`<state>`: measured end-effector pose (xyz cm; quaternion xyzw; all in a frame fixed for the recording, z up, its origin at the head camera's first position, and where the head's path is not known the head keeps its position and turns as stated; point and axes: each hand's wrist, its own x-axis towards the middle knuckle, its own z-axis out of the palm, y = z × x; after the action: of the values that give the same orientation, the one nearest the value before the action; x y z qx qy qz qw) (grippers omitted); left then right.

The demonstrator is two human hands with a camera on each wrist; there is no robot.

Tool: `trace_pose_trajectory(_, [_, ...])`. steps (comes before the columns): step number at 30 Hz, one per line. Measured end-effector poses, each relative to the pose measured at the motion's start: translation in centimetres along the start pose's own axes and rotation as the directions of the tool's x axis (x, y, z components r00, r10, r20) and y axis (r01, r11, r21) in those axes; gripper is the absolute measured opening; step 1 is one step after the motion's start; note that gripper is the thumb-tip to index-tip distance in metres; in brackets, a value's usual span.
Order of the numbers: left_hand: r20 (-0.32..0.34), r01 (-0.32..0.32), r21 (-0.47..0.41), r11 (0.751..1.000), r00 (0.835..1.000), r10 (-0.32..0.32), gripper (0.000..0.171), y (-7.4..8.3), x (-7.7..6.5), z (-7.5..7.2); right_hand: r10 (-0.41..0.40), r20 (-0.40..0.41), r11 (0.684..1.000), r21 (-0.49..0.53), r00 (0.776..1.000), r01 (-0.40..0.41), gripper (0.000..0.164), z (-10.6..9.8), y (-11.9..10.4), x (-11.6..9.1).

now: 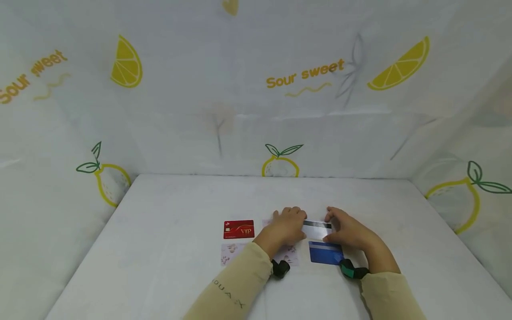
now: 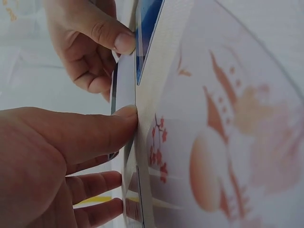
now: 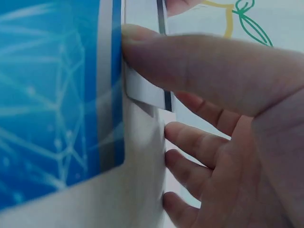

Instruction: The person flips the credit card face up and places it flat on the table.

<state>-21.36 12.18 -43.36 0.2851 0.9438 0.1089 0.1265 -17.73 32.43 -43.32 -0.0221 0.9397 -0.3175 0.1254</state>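
Note:
Between both hands lies a whitish-silver card (image 1: 318, 231) with a dark stripe along its far edge. My left hand (image 1: 285, 226) pinches its left end, thumb on the near edge and fingers beyond. The right hand (image 1: 347, 229) grips the other end; in the right wrist view its thumb presses the near edge of the white card (image 3: 146, 84), which appears slightly raised off the table at that end. Just nearer than this card is a blue card (image 1: 325, 253) with a grey stripe, close under the right thumb. A flowered card (image 1: 291, 255) is partly covered by the left wrist.
On the left lies a red VIP card (image 1: 238, 229), with another flowered card (image 1: 232, 254) nearer. Part of one more pale card (image 1: 266, 222) shows behind the left hand. A white table (image 1: 160, 249) carries them all, enclosed by lemon-printed sheeting (image 1: 180, 89).

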Motion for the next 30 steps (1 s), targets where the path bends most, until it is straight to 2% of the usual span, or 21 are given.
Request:
trace_pose_trajectory(7, [0.001, 0.022, -0.004, 1.0, 1.0, -0.022, 0.05, 0.33, -0.31, -0.23, -0.013, 0.024, 1.0, -0.013, 1.0, 0.013, 0.066, 0.12, -0.17, -0.15])
trace_pose_trajectory(10, [-0.001, 0.031, -0.017, 0.999, 1.0, -0.032, 0.05, 0.31, -0.28, -0.13, -0.015, 0.024, 1.0, -0.017, 1.0, 0.015, 0.066, 0.09, -0.24, -0.22])
trace_pose_trajectory(21, [0.019, 0.034, 0.02, 0.999, 0.999, -0.034, 0.055, 0.4, -0.62, -0.14, -0.005, -0.004, 0.998, -0.064, 1.0, 0.004, 0.066, 0.11, -0.66, -0.34])
trace_pose_trajectory(30, [0.017, -0.015, 0.014, 1.0, 1.0, 0.015, 0.057, -0.21, -0.54, 0.01, 0.027, -0.032, 0.995, -0.092, 0.999, -0.03, 0.063, 0.01, -0.95, -0.59])
